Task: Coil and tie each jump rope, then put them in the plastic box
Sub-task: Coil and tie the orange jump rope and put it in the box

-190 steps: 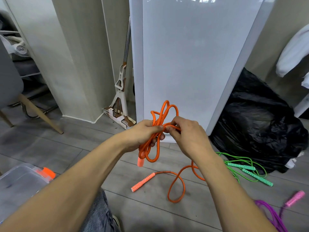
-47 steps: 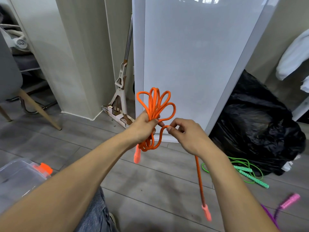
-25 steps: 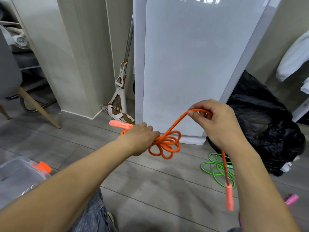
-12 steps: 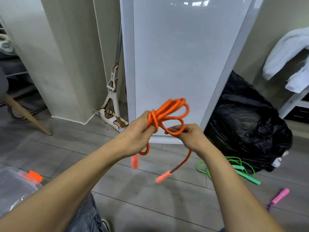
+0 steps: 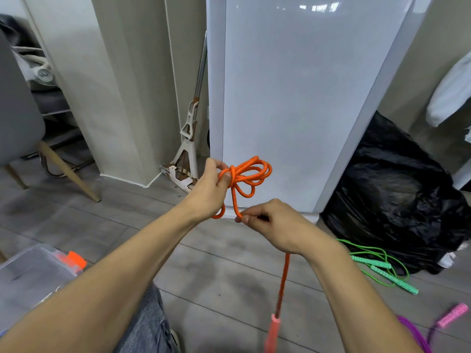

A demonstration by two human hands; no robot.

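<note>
My left hand [image 5: 210,189] grips a bundle of coiled orange jump rope [image 5: 248,174] in the air, its loops sticking out to the right. My right hand [image 5: 272,225], lower and to the right, pinches the rope's free end, pulled taut down from the bundle. From under that hand the tail drops straight to an orange handle [image 5: 272,332] dangling near the bottom edge. A green jump rope [image 5: 382,266] lies on the floor at the right. A purple rope with a pink handle [image 5: 451,318] lies at the bottom right. The clear plastic box [image 5: 33,276] with an orange latch sits at the lower left.
A tall white panel [image 5: 293,98] leans straight ahead, with a full black rubbish bag [image 5: 397,194] to its right. A mop [image 5: 190,138] stands in the corner beside a pale wall. A grey chair with a wooden leg [image 5: 68,171] is at the left. The floor is grey planks.
My right hand has dropped away from the bundle, pulling the free end down and taut. The loops have swung to the right of my left hand, and the handle now hangs lower.
</note>
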